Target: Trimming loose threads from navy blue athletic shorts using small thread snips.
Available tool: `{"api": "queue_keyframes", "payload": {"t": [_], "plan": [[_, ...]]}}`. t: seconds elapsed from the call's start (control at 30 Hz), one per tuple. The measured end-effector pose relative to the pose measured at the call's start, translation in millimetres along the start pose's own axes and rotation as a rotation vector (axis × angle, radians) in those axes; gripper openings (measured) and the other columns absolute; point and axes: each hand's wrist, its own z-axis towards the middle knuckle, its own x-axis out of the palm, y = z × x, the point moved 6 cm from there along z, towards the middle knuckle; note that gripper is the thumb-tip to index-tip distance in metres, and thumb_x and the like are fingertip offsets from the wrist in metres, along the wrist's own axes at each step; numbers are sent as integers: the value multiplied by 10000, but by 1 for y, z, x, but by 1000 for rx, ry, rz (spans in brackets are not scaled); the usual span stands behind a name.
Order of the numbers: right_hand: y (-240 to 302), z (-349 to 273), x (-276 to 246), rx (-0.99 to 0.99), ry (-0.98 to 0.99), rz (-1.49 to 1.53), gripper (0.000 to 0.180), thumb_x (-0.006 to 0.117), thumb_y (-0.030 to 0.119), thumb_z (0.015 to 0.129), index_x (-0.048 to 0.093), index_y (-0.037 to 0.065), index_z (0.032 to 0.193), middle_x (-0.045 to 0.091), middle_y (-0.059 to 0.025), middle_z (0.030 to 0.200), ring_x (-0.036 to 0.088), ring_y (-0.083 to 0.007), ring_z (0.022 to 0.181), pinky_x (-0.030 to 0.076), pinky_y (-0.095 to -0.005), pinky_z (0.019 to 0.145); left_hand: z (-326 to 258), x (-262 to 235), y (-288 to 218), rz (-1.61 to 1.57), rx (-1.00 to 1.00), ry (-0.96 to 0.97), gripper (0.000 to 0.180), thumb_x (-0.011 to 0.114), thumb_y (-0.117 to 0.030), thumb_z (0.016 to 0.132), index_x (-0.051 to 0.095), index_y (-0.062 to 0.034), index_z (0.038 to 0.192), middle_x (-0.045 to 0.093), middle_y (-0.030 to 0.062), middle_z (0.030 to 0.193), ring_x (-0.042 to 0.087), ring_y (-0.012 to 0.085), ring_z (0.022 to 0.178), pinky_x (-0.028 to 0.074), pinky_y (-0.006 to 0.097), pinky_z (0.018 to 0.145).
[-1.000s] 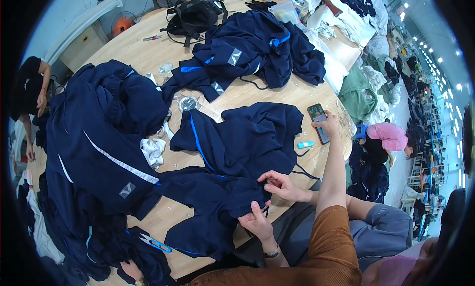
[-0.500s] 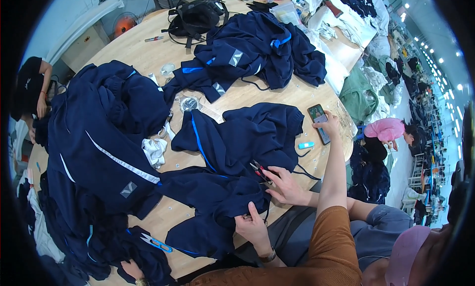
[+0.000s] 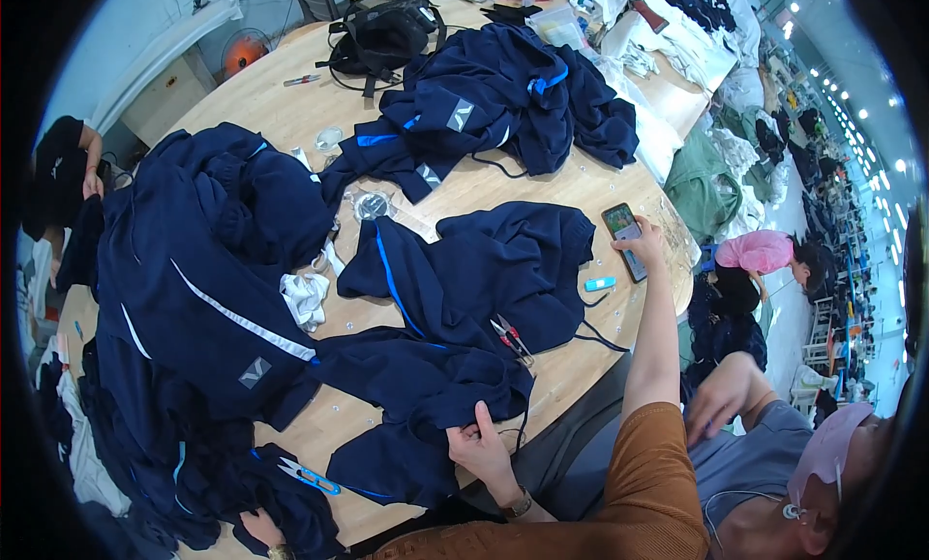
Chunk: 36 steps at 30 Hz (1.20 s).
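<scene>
At the lower edge, my left hand [image 3: 259, 528] is closed on a dark navy garment [image 3: 300, 512], its fingertips partly lost in the cloth. Just above it lie blue-handled thread snips [image 3: 308, 476] on the same fabric. My right arm, in a brown sleeve, stretches out to a phone [image 3: 627, 255] with a lit screen near the table's right edge. My right hand [image 3: 646, 245] grips the phone's side, thumb over the screen. Close by are a small turquoise object [image 3: 599, 284] and a navy garment with blue piping [image 3: 484, 260].
A co-worker in grey sits at my right, the left hand [image 3: 482, 452] on a navy garment [image 3: 416, 386], the right hand [image 3: 726, 395] raised. Red-handled snips [image 3: 510, 337] lie on the cloth. More navy garments [image 3: 194, 270] and a black bag [image 3: 382, 37] cover parts of the round table [image 3: 261, 86].
The co-worker's right hand has let go of the red-handled snips and moved back toward the chest; the snips now rest on the cloth. My own hands have barely moved.
</scene>
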Motion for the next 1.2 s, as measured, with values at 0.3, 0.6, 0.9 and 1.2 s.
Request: {"api": "queue_keyframes", "payload": {"t": [0.3,0.6,0.9,1.2], "plan": [[6,5,7,-14,45,-1,958,817,358,441,422,183,1296,373,-164,1289,325,-340,1230,296,-451,1015,-276,13,-426,-1354,34,250,205,630,-77,833,561,66,963,618,74,822,540,48,625,409,155,527],[41,-15,7,-193,-75,-259,665,598,513,727,396,310,1327,362,-76,1344,301,-274,1269,226,-493,1008,-280,7,-427,-1335,48,280,194,627,-70,834,556,65,953,609,62,840,519,40,631,396,151,519],[22,-34,-15,-430,-424,-253,232,565,285,822,665,183,1005,550,-37,1113,479,-229,1079,336,-405,923,-280,13,-428,-1393,63,250,197,621,-59,837,547,72,965,605,68,860,523,42,649,405,154,531],[10,-44,-9,-189,-434,33,223,590,261,803,643,193,1009,523,-40,1136,456,-225,1115,327,-429,924,-279,11,-431,-1432,64,300,209,616,-61,842,538,72,983,603,74,874,534,53,673,416,160,560]]}}
